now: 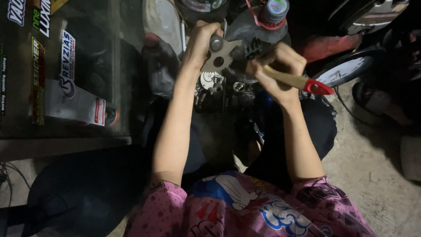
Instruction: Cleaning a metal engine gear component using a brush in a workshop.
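A glass-fronted cabinet (66, 79) covered in stickers stands at left, a capped bottle (275, 11) above, a wheel (346, 70) at right.

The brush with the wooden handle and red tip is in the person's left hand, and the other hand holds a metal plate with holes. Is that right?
Not quite. In the head view the brush is in the right hand, not the left. The left hand is the one holding the metal plate with holes. The wooden handle and red tip are as you said.
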